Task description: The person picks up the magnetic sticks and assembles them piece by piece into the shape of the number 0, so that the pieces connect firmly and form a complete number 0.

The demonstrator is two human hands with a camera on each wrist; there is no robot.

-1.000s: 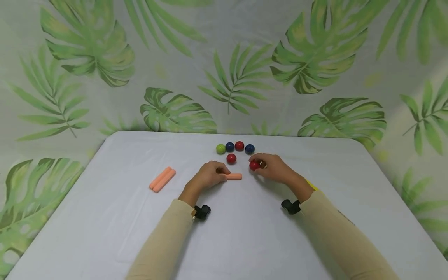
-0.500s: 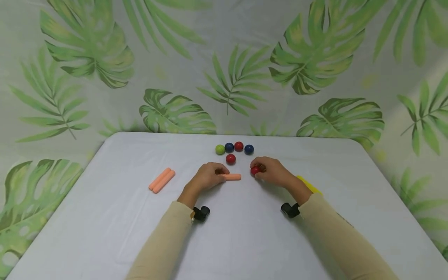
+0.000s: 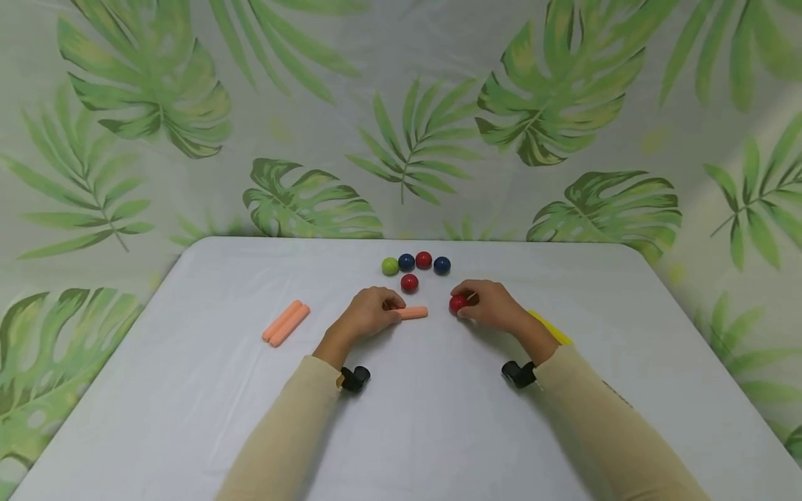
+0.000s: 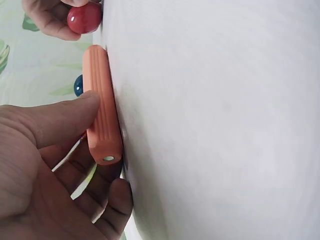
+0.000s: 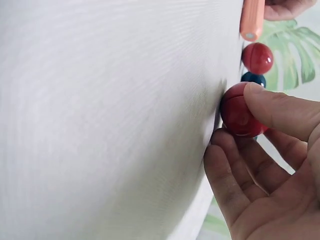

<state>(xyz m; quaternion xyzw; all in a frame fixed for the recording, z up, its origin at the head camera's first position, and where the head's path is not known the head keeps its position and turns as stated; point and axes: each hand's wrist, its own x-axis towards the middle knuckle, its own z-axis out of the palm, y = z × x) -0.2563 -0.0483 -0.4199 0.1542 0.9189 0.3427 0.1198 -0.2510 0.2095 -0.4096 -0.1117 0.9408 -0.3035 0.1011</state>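
Note:
My left hand (image 3: 372, 313) pinches a ridged orange rod (image 3: 415, 313), thumb on its side; a shiny metal dot shows in its near end in the left wrist view. The rod lies crosswise close over the white table, its free end pointing toward my right hand (image 3: 491, 306). That hand grips a glossy red ball (image 5: 239, 114) between thumb and fingers, low at the tabletop. A short gap separates the ball from the rod. Just beyond the rod lies another red ball (image 3: 409, 283). The ring and little fingers of each hand rest near the cloth.
Behind the hands sit a green ball (image 3: 390, 266), a blue ball (image 3: 406, 262), a red ball (image 3: 423, 260) and a second blue ball (image 3: 441, 266). Two orange rods (image 3: 286, 323) lie side by side at the left. Something yellow (image 3: 550, 327) lies partly under the right wrist.
My right hand has drawn its red ball back toward me, away from the rear blue ball and about level with the rod. The left hand keeps its hold; the rod's free end has tilted slightly.

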